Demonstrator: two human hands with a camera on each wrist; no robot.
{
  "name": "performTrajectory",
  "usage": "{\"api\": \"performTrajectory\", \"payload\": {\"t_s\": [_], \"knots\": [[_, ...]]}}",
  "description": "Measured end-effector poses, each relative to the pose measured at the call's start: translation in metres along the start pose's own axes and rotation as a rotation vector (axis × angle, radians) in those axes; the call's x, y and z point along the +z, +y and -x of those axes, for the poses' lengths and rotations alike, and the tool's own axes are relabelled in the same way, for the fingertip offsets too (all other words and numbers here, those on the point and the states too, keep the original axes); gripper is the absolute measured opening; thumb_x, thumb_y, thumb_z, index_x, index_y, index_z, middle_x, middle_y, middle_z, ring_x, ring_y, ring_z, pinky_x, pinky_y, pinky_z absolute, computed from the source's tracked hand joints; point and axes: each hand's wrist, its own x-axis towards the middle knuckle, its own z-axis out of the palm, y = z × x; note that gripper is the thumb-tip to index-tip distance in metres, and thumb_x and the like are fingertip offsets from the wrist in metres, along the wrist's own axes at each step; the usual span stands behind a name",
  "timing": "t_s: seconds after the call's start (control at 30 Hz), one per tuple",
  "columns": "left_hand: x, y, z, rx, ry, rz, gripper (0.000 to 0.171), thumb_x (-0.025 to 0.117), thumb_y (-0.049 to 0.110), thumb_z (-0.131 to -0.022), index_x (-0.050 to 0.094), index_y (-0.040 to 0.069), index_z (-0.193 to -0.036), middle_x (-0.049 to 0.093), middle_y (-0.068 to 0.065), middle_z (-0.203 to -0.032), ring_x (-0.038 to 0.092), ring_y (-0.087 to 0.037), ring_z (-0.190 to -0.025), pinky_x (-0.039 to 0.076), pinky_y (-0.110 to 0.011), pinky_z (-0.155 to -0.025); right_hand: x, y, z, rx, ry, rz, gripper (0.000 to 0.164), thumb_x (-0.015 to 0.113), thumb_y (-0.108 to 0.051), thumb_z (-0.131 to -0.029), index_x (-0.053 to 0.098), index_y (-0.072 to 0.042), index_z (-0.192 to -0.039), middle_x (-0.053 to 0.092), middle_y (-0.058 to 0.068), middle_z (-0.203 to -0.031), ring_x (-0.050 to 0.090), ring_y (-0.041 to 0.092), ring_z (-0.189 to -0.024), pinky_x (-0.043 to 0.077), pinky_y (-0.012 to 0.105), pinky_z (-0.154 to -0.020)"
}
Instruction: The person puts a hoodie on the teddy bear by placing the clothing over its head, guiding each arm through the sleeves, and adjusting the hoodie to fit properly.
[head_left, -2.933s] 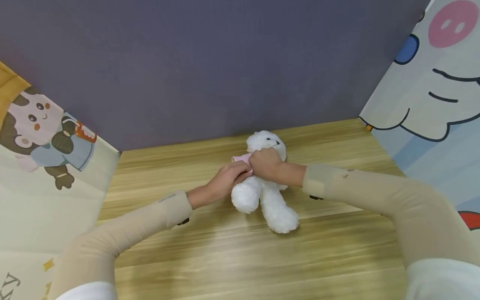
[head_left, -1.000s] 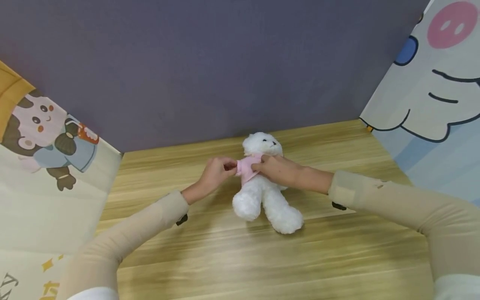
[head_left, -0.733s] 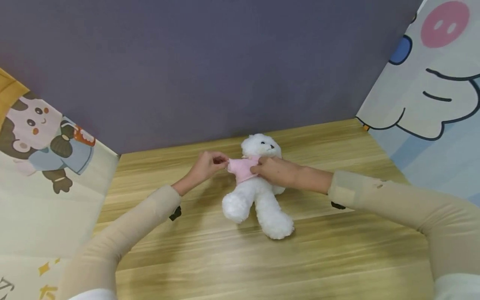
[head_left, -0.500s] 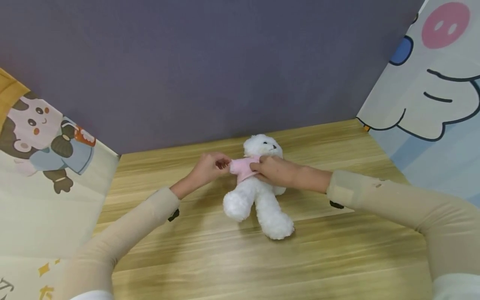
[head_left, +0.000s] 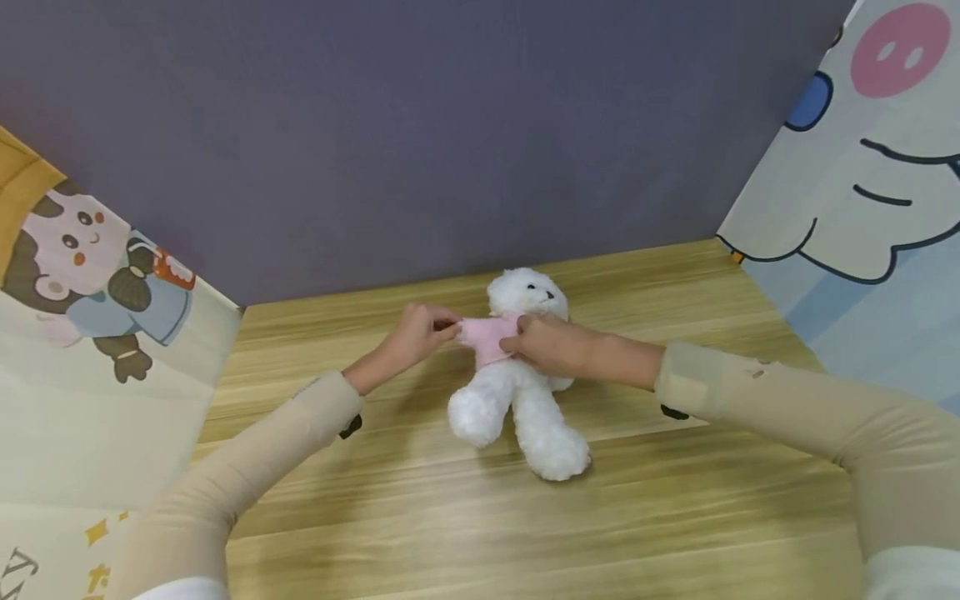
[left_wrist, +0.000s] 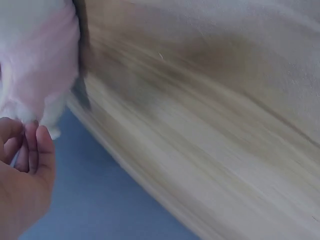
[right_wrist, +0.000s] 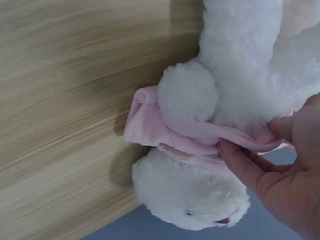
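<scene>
A white plush teddy bear (head_left: 551,437) lies on its back, head toward the back wall, wearing a small pink shirt (head_left: 486,335). My left hand (head_left: 411,337) pinches fluffy white plush at the end of the sleeve on the left; the left wrist view shows the fingertips together there. With thumb and fingers, my right hand (head_left: 558,343) holds the hem of the shirt over the bear's chest. In the right wrist view the other sleeve (right_wrist: 145,122) lies flat, and a white paw (right_wrist: 187,95) sticks out beneath the hem beside it.
The bear rests on a wood-grain tabletop (head_left: 450,517), close to a dark grey back wall (head_left: 450,150). Cartoon-printed panels stand on the left (head_left: 90,433) and right (head_left: 862,233).
My left hand has moved off the shirt front out to the left, and the left sleeve is now spread outward. My right hand has opened from a fist to a pinch on the hem.
</scene>
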Motion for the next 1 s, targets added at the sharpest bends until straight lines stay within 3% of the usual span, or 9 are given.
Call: {"api": "performTrajectory", "payload": {"t_s": [0.13, 0.2, 0.4, 0.5, 0.6, 0.67, 0.77, 0.87, 1.0], "knots": [[-0.004, -0.007, -0.002, -0.125, 0.009, 0.019, 0.014, 0.070, 0.009, -0.096, 0.078, 0.000, -0.103, 0.077, -0.014, -0.097, 0.073, -0.022, -0.085, 0.060, -0.032, -0.074, -0.001, -0.003, -0.001, -0.048, 0.007, 0.012, 0.009, 0.069, -0.015, -0.098, 0.068, -0.012, -0.106, 0.063, 0.013, -0.087, 0.062, 0.022, -0.071, 0.053, 0.029, -0.059], [-0.005, -0.007, -0.002, -0.141, -0.011, 0.021, 0.016, 0.069, 0.010, -0.096, 0.078, -0.001, -0.104, 0.077, -0.013, -0.095, 0.073, -0.022, -0.084, 0.059, -0.033, -0.074, -0.001, -0.004, -0.002, -0.054, 0.039, -0.007, 0.009, 0.070, -0.016, -0.097, 0.065, -0.010, -0.104, 0.060, 0.012, -0.082, 0.059, 0.020, -0.066, 0.051, 0.027, -0.056], [-0.005, 0.004, 0.001, -0.076, -0.040, -0.034, 0.021, 0.072, 0.021, -0.090, 0.077, 0.004, -0.100, 0.073, -0.004, -0.084, 0.066, -0.012, -0.073, 0.056, -0.029, -0.068, 0.002, -0.006, -0.009, -0.004, 0.107, -0.071, 0.018, 0.067, -0.023, -0.099, 0.055, -0.010, -0.104, 0.048, 0.006, -0.066, 0.047, 0.018, -0.057, 0.043, 0.030, -0.049], [-0.004, 0.009, 0.001, -0.002, -0.053, -0.085, 0.021, 0.073, 0.027, -0.093, 0.074, 0.007, -0.088, 0.068, 0.000, -0.075, 0.059, -0.007, -0.064, 0.052, -0.026, -0.061, 0.000, -0.011, -0.014, 0.039, 0.041, -0.032, 0.015, 0.062, -0.023, -0.102, 0.060, -0.013, -0.113, 0.055, 0.010, -0.066, 0.051, 0.020, -0.058, 0.046, 0.033, -0.049], [-0.003, 0.008, 0.000, 0.029, -0.050, -0.106, 0.022, 0.068, 0.016, -0.095, 0.066, 0.007, -0.075, 0.058, -0.001, -0.064, 0.047, -0.007, -0.055, 0.043, -0.024, -0.053, -0.003, -0.017, -0.017, 0.060, -0.083, 0.024, 0.017, 0.058, -0.018, -0.104, 0.065, -0.017, -0.119, 0.064, 0.016, -0.077, 0.053, 0.020, -0.058, 0.047, 0.032, -0.048], [-0.003, 0.004, -0.002, 0.003, -0.029, -0.098, 0.021, 0.063, 0.005, -0.093, 0.065, 0.006, -0.073, 0.055, -0.001, -0.062, 0.042, -0.008, -0.055, 0.038, -0.024, -0.053, -0.005, -0.019, -0.018, 0.040, -0.149, 0.064, 0.019, 0.058, -0.013, -0.103, 0.066, -0.016, -0.120, 0.064, 0.017, -0.084, 0.051, 0.016, -0.057, 0.045, 0.028, -0.047], [-0.003, -0.002, -0.004, -0.065, -0.023, -0.089, 0.017, 0.060, 0.001, -0.092, 0.068, 0.005, -0.077, 0.055, -0.001, -0.063, 0.041, -0.009, -0.057, 0.036, -0.023, -0.056, -0.007, -0.021, -0.019, -0.001, -0.172, 0.070, 0.014, 0.059, -0.011, -0.103, 0.066, -0.015, -0.114, 0.060, 0.014, -0.084, 0.046, 0.013, -0.057, 0.040, 0.024, -0.048], [-0.005, -0.004, -0.003, -0.123, -0.060, -0.063, 0.015, 0.059, 0.007, -0.093, 0.066, 0.006, -0.080, 0.053, 0.000, -0.063, 0.041, -0.009, -0.056, 0.036, -0.024, -0.057, -0.007, -0.020, -0.020, -0.021, -0.150, 0.059, 0.010, 0.059, -0.013, -0.103, 0.064, -0.013, -0.112, 0.057, 0.011, -0.081, 0.044, 0.012, -0.056, 0.038, 0.023, -0.048], [-0.008, 0.002, 0.001, -0.153, -0.086, -0.049, 0.020, 0.064, 0.020, -0.094, 0.058, 0.011, -0.076, 0.048, 0.003, -0.060, 0.040, -0.008, -0.052, 0.036, -0.025, -0.053, -0.009, -0.019, -0.020, 0.036, -0.092, 0.086, 0.019, 0.062, -0.021, -0.103, 0.061, -0.014, -0.120, 0.058, 0.014, -0.084, 0.052, 0.018, -0.059, 0.044, 0.026, -0.047]]}}
